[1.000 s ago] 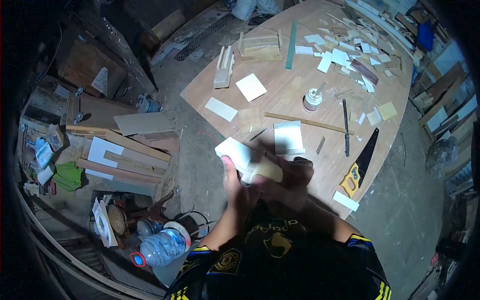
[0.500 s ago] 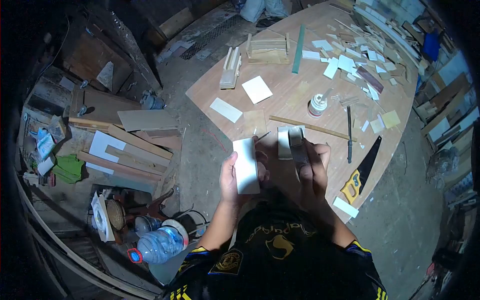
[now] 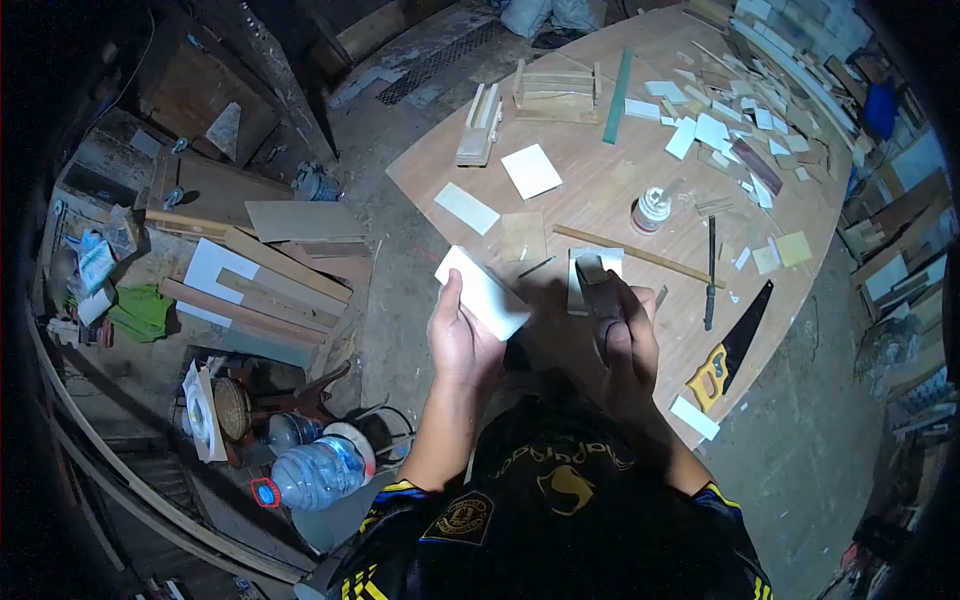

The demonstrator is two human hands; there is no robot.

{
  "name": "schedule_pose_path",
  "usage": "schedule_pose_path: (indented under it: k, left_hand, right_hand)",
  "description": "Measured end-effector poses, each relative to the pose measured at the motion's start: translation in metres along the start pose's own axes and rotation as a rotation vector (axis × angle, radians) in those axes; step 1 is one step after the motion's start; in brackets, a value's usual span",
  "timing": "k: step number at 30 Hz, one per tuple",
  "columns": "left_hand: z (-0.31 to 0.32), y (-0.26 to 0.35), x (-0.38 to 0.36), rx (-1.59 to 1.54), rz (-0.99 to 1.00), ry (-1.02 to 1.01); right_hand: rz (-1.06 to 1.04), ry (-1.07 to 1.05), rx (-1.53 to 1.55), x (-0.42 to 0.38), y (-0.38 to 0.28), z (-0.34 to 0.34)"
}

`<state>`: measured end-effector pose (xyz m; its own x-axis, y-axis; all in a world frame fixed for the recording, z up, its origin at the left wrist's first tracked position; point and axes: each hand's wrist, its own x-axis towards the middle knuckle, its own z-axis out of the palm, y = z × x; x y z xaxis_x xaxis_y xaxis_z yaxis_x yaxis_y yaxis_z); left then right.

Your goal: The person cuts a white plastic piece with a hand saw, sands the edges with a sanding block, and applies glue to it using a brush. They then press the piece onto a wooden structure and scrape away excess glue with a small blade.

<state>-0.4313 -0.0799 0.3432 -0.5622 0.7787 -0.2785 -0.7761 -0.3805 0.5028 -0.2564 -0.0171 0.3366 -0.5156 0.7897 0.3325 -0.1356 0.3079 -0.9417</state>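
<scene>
A white rectangular block [image 3: 482, 294] is gripped in my left hand [image 3: 460, 335], tilted, with my thumb along its left side. My right hand [image 3: 628, 345] is wrapped round a dark, curved strip [image 3: 602, 298], whose exact form is hard to make out. Just behind that strip, a pale rectangular piece [image 3: 610, 262] lies on the wooden table [image 3: 590, 190]. A thin dark pointed tool [image 3: 537, 267] lies between my hands. The block and the strip are apart.
Beyond my hands are a long wooden stick [image 3: 640, 256], a white jar [image 3: 652, 210] and a white square [image 3: 531, 172]. A yellow-handled saw [image 3: 710, 378] and a dark rod [image 3: 711, 275] lie at right. Scraps [image 3: 711, 131] cover the far right.
My left hand has turned the white block from nearly upright to a slant. My right hand still holds the dark strip. The whole view has shifted slightly.
</scene>
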Motion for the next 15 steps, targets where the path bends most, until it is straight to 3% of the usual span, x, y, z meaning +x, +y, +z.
schedule_pose_path:
  k: [2, 5, 8, 10, 12, 14, 15]
  left_hand:
    - [0.002, -0.003, 0.0, -0.084, 0.015, 0.061]
    - [-0.003, -0.006, -0.003, -0.147, 0.1, 0.092]
    - [-0.001, -0.016, -0.007, -0.01, 0.172, 0.144]
    - [-0.015, -0.023, -0.016, 0.026, 0.147, 0.069]
    - [-0.022, -0.031, -0.027, 0.361, 0.146, -0.226]
    - [-0.013, -0.037, -0.034, 0.356, 0.133, -0.214]
    - [-0.02, -0.037, -0.035, 0.525, 0.01, -0.206]
  right_hand:
    - [0.081, 0.004, 0.13, -0.002, 0.001, 0.005]
    - [0.493, 0.052, 0.571, -0.001, 0.006, 0.019]
    - [0.556, 0.059, 0.743, 0.005, 0.001, 0.021]
    - [0.547, 0.061, 0.754, 0.008, 0.002, 0.021]
    - [0.478, 0.189, 0.913, 0.01, 0.014, 0.018]
    - [0.492, 0.202, 0.944, 0.012, 0.009, 0.007]
    - [0.513, 0.198, 0.983, 0.012, 0.006, 0.002]
